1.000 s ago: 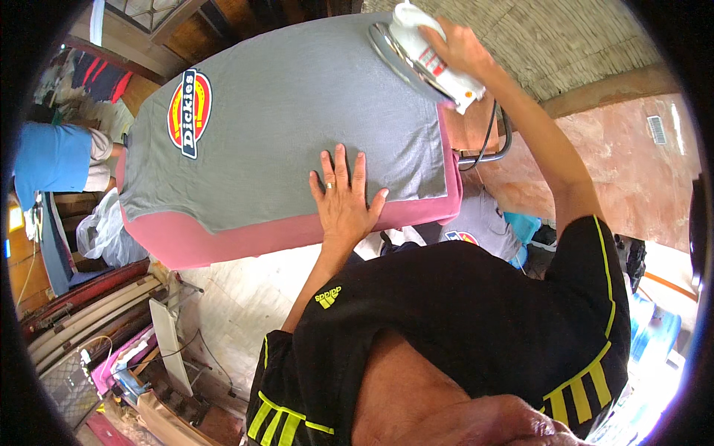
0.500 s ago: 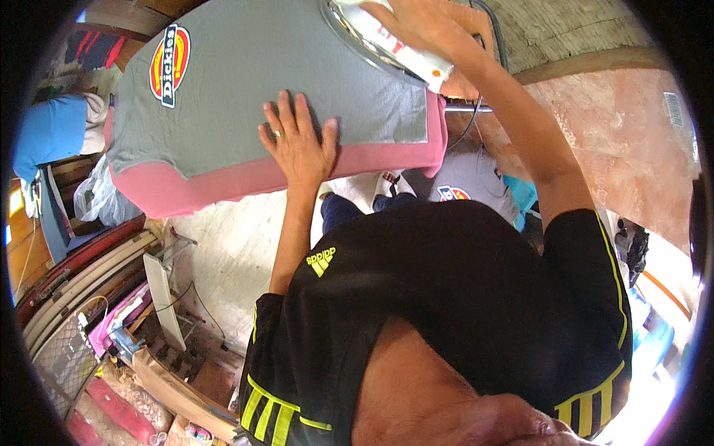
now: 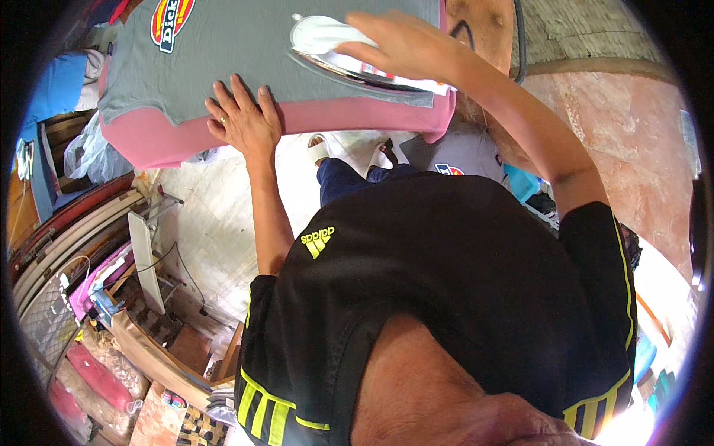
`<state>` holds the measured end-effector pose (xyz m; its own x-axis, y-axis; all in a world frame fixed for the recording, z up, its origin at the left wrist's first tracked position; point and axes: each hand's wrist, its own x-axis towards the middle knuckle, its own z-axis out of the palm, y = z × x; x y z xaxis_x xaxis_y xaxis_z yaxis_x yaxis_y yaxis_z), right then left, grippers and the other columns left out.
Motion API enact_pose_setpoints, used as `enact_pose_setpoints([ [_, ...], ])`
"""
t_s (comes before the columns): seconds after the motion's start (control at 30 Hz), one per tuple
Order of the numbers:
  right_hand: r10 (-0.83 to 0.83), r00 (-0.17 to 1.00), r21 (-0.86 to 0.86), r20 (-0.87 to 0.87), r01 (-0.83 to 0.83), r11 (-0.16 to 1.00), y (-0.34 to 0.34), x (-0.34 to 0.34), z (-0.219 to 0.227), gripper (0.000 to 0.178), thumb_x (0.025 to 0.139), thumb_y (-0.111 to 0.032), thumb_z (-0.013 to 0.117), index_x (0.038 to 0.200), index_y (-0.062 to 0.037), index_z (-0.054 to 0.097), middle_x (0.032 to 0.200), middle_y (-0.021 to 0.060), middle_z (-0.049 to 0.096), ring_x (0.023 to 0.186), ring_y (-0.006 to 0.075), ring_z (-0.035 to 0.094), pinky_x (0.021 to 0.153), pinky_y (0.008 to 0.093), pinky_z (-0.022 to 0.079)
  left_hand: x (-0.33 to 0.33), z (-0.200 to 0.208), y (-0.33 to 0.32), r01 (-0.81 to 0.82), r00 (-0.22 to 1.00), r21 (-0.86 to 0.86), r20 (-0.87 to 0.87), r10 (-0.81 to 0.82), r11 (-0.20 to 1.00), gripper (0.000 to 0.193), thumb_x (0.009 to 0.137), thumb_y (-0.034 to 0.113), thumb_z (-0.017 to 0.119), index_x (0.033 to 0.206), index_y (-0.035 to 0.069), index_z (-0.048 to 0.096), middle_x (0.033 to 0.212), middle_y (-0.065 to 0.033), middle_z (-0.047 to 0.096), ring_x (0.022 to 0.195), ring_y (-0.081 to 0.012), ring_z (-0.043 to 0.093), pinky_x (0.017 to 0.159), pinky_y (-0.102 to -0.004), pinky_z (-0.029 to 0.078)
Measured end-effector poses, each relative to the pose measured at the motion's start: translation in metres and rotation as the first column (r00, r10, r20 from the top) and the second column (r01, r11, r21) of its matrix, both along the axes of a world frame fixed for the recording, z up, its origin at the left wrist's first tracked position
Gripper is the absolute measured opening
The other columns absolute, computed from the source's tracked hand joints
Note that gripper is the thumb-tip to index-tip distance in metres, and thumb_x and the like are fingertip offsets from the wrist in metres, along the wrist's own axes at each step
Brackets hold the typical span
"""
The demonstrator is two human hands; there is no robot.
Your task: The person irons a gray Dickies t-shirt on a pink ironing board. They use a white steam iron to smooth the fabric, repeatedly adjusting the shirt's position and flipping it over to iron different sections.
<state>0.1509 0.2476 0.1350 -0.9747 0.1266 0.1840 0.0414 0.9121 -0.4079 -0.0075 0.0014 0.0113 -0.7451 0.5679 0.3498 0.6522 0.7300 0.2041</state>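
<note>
Grey garment [image 3: 238, 48], one, beneath one iron [image 3: 326, 37] and two hands [image 3: 249, 123]

Gry garment [image 3: 242, 41] on pink brd [image 3: 327, 117]

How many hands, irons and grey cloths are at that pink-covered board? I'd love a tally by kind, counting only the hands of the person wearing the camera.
Hands: 2 (left hand, right hand)
Irons: 1 (white iron)
Cloths: 1 (grey cloth)
Total: 4
</note>
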Motion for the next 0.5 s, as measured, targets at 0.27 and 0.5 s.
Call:
enact_pose_setpoints([
  [0.27, -0.035, 0.999, -0.115, 0.001, 0.035, 0.993, -0.013, 0.057, 0.013, 0.038, 0.100, -0.040, 0.059, 0.102, -0.0012, 0.056, 0.076, 0.0244, 0.064, 0.067, 0.0409, 0.065, 0.062, 0.0471, 0.048, 0.001, -0.002, 0.001, -0.031, 0.999, 0.002, 0.014, 0.031, 1.000, 0.067, 0.098, 0.054, 0.044, 0.152, 0.013, 0.044, 0.161, -0.0211, 0.031, 0.148, -0.0497, 0.022, 0.113, -0.0663, 0.017],
  [0.5, -0.095, 0.976, -0.156, 0.197, 0.126, 0.980, -0.021, 0.071, 0.021, 0.034, 0.099, -0.033, 0.063, 0.102, -0.0010, 0.055, 0.077, 0.0245, 0.062, 0.071, 0.0434, 0.063, 0.064, 0.0474, 0.047, 0.003, 0.000, 0.001, -0.071, 0.997, 0.034, -0.004, 0.071, 0.997, 0.063, 0.096, 0.049, 0.050, 0.149, 0.014, 0.048, 0.158, -0.0188, 0.037, 0.145, -0.0487, 0.028, 0.112, -0.0677, 0.018],
])
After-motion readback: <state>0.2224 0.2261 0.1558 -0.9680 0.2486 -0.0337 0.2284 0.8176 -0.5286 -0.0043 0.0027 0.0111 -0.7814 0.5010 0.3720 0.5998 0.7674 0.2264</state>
